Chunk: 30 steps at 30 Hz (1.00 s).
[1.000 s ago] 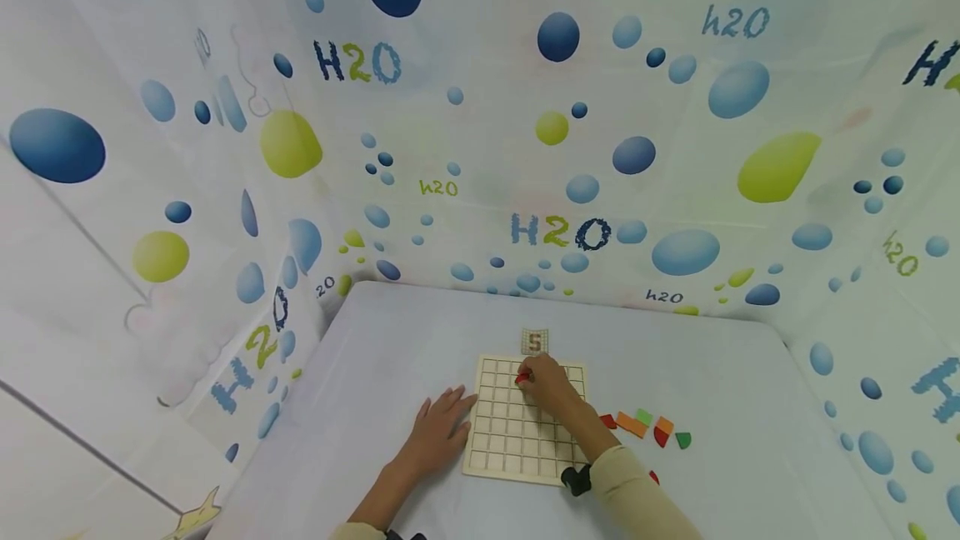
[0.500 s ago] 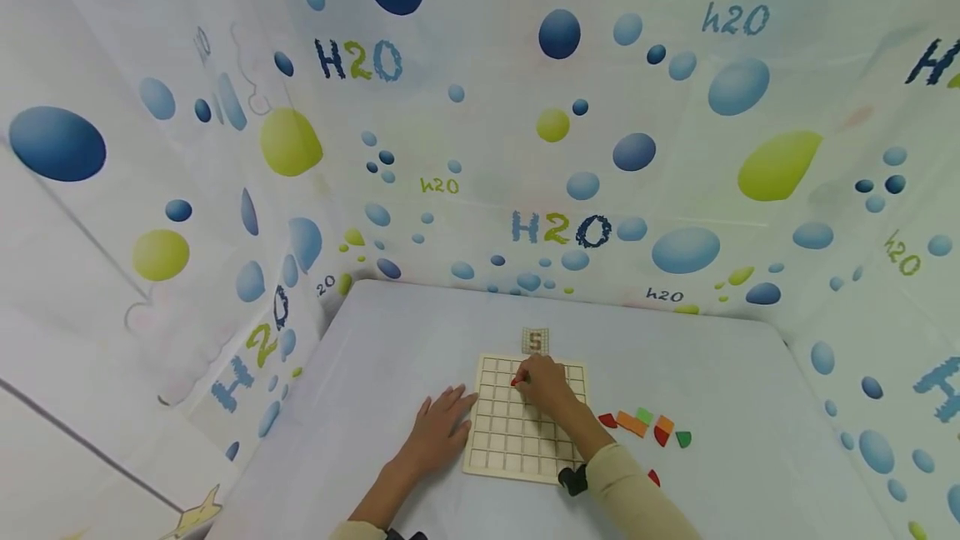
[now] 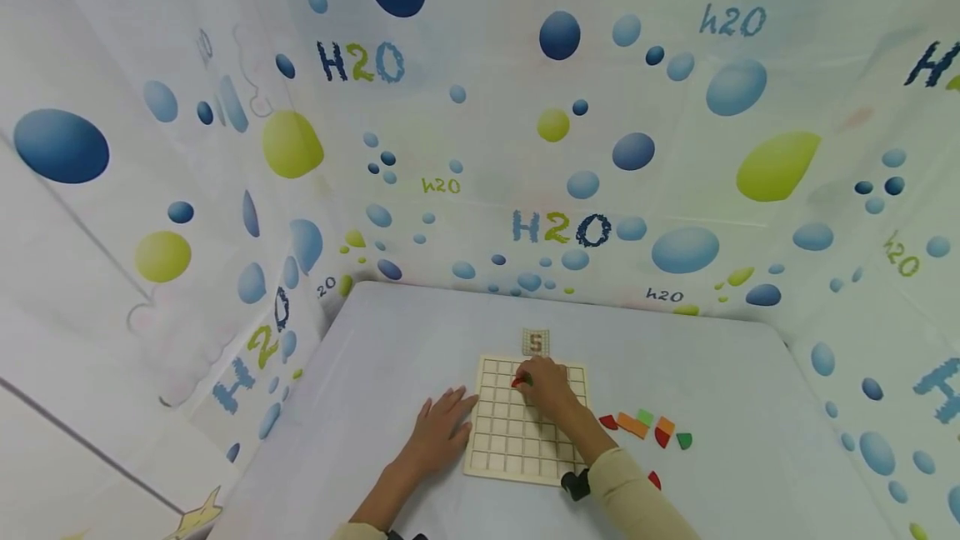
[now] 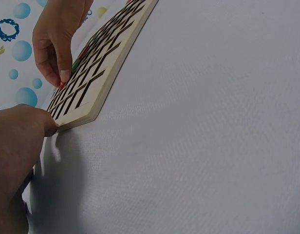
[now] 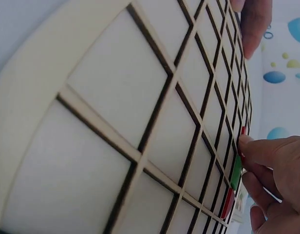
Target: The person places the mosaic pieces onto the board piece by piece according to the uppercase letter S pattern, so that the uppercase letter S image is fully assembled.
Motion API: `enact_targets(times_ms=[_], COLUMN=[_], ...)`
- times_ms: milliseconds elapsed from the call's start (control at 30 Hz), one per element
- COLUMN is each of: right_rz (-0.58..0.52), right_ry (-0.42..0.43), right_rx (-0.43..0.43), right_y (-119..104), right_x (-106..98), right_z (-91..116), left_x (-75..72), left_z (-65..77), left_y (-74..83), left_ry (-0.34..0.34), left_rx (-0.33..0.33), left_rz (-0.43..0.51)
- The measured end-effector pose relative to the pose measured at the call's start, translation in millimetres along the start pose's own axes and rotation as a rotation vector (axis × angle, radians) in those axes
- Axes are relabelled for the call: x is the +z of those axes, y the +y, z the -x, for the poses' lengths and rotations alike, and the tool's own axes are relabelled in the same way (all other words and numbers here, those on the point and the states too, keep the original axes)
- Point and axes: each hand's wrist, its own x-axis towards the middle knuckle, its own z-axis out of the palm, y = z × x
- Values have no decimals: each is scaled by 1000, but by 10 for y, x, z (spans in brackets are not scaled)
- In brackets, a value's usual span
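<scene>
Soft, even light fills the head view. The dimmer left-wrist view shows a dark shadow (image 4: 60,180) on the tabletop (image 4: 198,131); in the right-wrist view, the wooden grid board (image 5: 60,53) bows with lens distortion.

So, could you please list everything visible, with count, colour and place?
table: 1, white, under board
board: 1, pale wood, on table
card: 1, beige and brown, beyond board
curtain: count unclear, white, blue-spotted, around table
pinched piece: 1, red, in right hand
placed pieces: 2, green and red, on board
loose pieces: 3 red, at least 2 orange, 1 light green, 1 dark green, right of board
wrist devices: 2, black, at wrists
sleeves: 2, beige, on forearms
left hand: 1, bare, at board's left edge
right hand: 1, bare, over board
</scene>
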Motion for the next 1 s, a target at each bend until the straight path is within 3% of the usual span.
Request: enact_targets(times_ms=[300, 433, 600, 700, 1000], right_rz=[79, 28, -107, -133, -92], right_ry=[7, 22, 44, 52, 54], right_rx=[-27, -23, 52, 126, 327], right_y=[69, 125, 237, 342, 687], right_x=[8, -47, -249, -402, -865], right_z=[37, 118, 321, 464, 932], left_x=[4, 16, 20, 13, 0], left_z=[-10, -7, 6, 21, 19], left_y=[27, 36, 45, 47, 25], left_ry=[4, 6, 3, 0, 11], left_rx=[20, 20, 29, 32, 23], left_rz=[-4, -1, -3, 2, 0])
